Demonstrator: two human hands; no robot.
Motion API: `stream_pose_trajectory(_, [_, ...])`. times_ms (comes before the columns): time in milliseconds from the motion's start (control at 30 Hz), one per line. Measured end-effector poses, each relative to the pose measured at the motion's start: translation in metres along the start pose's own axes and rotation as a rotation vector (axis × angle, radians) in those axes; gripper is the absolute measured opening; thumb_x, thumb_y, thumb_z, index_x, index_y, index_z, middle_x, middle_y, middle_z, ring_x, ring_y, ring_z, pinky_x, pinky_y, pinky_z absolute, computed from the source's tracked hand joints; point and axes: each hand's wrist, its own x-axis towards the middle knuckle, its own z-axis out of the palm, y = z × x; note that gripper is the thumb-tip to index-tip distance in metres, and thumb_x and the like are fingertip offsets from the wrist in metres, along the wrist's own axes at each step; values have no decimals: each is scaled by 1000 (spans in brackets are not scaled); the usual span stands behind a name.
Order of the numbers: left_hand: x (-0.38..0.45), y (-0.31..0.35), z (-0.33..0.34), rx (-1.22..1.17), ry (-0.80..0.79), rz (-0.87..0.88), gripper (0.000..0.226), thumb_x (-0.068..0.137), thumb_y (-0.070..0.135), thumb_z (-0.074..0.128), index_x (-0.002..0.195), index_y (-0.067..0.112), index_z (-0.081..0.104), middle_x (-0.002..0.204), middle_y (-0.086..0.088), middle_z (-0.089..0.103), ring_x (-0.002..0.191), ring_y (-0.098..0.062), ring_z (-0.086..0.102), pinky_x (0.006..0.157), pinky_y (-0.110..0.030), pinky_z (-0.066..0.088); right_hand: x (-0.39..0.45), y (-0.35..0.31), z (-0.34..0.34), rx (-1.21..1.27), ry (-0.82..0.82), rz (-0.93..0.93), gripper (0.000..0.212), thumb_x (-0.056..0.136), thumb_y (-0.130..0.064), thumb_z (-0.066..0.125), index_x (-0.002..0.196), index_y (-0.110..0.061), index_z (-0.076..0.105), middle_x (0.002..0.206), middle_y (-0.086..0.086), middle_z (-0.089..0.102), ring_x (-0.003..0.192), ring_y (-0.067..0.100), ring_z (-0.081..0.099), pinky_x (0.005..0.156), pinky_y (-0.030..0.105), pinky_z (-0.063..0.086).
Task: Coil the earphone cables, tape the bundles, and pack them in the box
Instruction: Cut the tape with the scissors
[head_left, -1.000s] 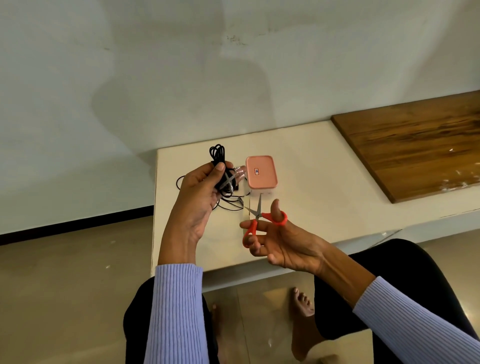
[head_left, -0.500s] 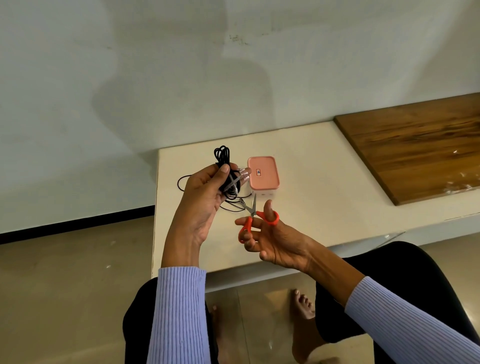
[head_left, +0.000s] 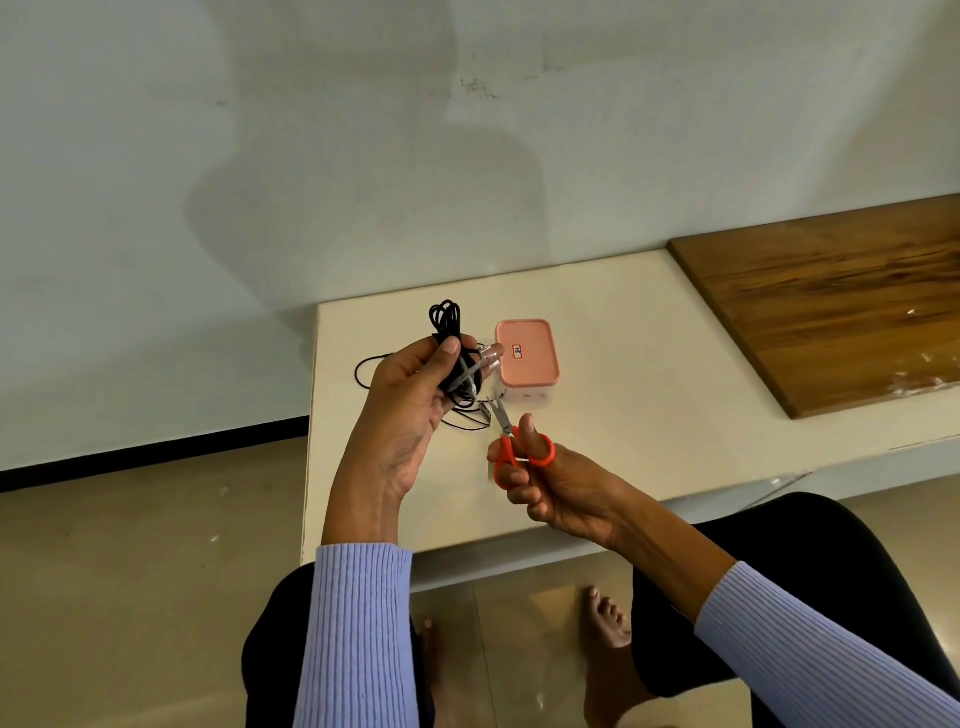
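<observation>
My left hand (head_left: 410, 400) grips a coiled black earphone cable bundle (head_left: 448, 325) above the cream table (head_left: 623, 374), with a strip of clear tape (head_left: 488, 356) across its fingertips. Loose black cable (head_left: 366, 366) trails under the hand. My right hand (head_left: 550, 483) holds small orange-handled scissors (head_left: 519, 447), thumb and fingers through the loops. The blades point up-left, tips just below the bundle and the tape. A pink-lidded box (head_left: 527, 353) stands lid on, right of the bundle.
A brown wooden board (head_left: 831, 301) covers the table's right part. The table's left edge lies just left of my left hand, with tiled floor (head_left: 130, 571) beyond. My knees and bare feet are below the near edge. A plain wall rises behind.
My right hand has carried the scissors up and left, closer to the bundle and tape. The left hand has stayed nearly still with the coil.
</observation>
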Motion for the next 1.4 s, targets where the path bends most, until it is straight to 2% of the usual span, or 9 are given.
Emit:
stream_pose_trajectory(200, [0, 0, 1, -35, 23, 19, 19, 95, 12, 49, 91, 7, 66, 114, -28, 64, 110, -35, 62, 106, -45, 41, -7, 0, 5, -244, 177, -56, 39, 83, -50, 48, 88, -12, 57, 58, -4, 47, 46, 6, 48, 41, 15, 38])
stream_pose_trajectory(333, [0, 1, 1, -79, 85, 57, 18, 94, 11, 50, 89, 8, 67, 91, -7, 74, 107, -31, 64, 101, -38, 45, -9, 8, 8, -510, 373, -99, 35, 86, -46, 58, 87, -11, 62, 62, 1, 60, 52, 10, 59, 45, 18, 42])
stream_pose_trajectory(433, [0, 2, -1, -113, 125, 83, 18, 94, 10, 50, 88, 9, 67, 81, 1, 74, 103, -29, 66, 96, -35, 48, -8, 12, 7, -550, 515, -113, 40, 78, -48, 66, 87, -10, 65, 64, 4, 68, 52, 13, 62, 46, 21, 45])
stream_pose_trajectory(567, [1, 2, -3, -144, 147, 104, 18, 94, 11, 50, 89, 7, 66, 82, 0, 73, 109, -38, 61, 103, -44, 44, -6, 14, 4, -560, 693, -180, 53, 64, -57, 70, 90, -11, 64, 72, 5, 73, 57, 15, 68, 48, 23, 48])
stream_pose_trajectory(733, [1, 2, -4, -167, 156, 108, 17, 94, 11, 50, 88, 6, 66, 81, 0, 73, 107, -39, 63, 105, -48, 41, 7, 15, 8, -357, 865, -200, 53, 67, -54, 74, 96, -12, 61, 86, 5, 73, 64, 13, 71, 53, 25, 52])
stream_pose_trajectory(967, [1, 2, -6, -192, 156, 102, 18, 95, 10, 50, 88, 5, 65, 84, -3, 73, 106, -38, 64, 106, -49, 40, 21, 21, 21, -143, 862, -201, 44, 64, -29, 85, 94, -8, 61, 84, 9, 70, 70, 14, 66, 58, 25, 46])
stream_pose_trajectory(1167, [-2, 4, -7, -201, 146, 89, 17, 95, 9, 49, 89, 3, 63, 85, -3, 74, 107, -36, 64, 106, -48, 40, 22, 13, 27, -121, 852, -275, 29, 77, -11, 75, 101, -11, 58, 85, 9, 70, 65, 12, 67, 57, 23, 45])
stream_pose_trajectory(1333, [1, 2, -14, -186, 153, 66, 17, 94, 11, 50, 88, 4, 65, 96, -13, 72, 107, -36, 64, 105, -47, 41, -11, -12, 13, -478, 943, -412, 18, 79, -12, 73, 90, -12, 59, 75, 9, 71, 57, 12, 67, 47, 20, 47])
stream_pose_trajectory(1400, [3, 0, -14, -179, 159, 54, 17, 94, 11, 51, 89, 5, 66, 92, -9, 71, 108, -38, 63, 104, -47, 42, -23, -25, 2, -702, 997, -462, 21, 75, -12, 75, 88, -12, 59, 76, 6, 70, 64, 17, 68, 54, 27, 52])
